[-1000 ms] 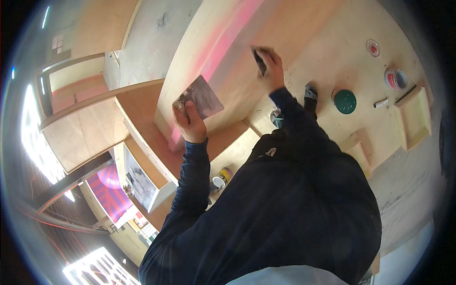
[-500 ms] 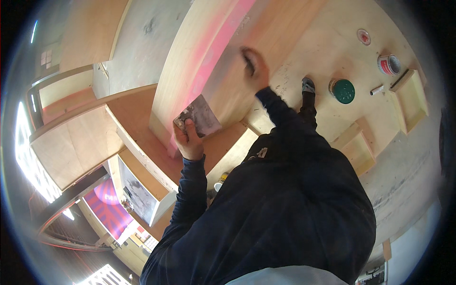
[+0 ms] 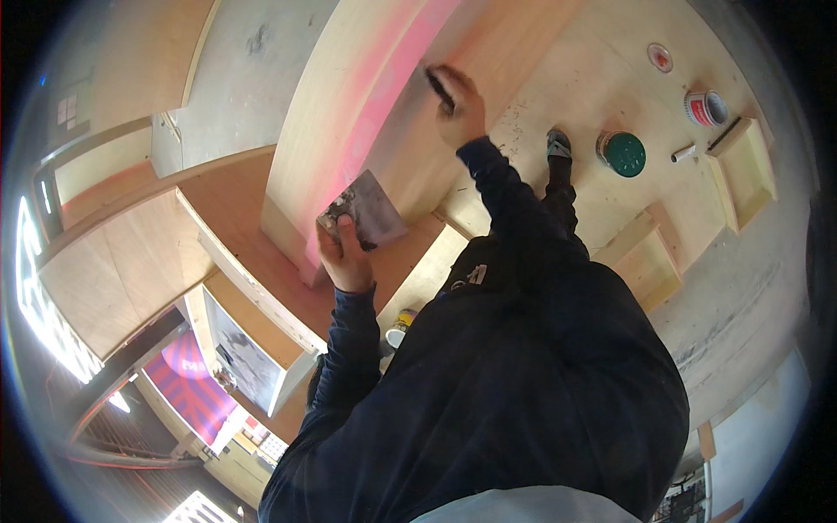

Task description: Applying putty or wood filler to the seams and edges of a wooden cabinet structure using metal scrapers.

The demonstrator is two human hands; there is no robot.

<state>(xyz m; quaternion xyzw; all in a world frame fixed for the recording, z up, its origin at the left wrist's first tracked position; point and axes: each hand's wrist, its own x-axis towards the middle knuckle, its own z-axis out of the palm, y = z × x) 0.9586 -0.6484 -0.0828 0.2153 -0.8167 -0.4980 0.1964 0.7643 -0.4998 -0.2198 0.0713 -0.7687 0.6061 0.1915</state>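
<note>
**A grey-smeared plate in my left hand, a dark flat tool in my right hand**

The fingers of my left hand are clamped on the plate at its near left corner, my thumb lying on the smeared face. The plate looks flat and squarish, and it sits in front of the near part of a long pale wooden panel with a pink stripe.

My right hand is farther off and to the right, over the brown-tinted side of that panel. Its fingers are closed around the dark tool; blur hides its outline, and I cannot tell whether its edge touches the wood.

To the right, on the floor, stands a can with a green lid, near my shoe. Farther right are a red-and-white can, a round lid beyond it, and a small white tube beside a shallow wooden tray. A second tray lies nearer me. Just right of my left sleeve, a yellow-banded can shows, partly hidden by my body.
</note>
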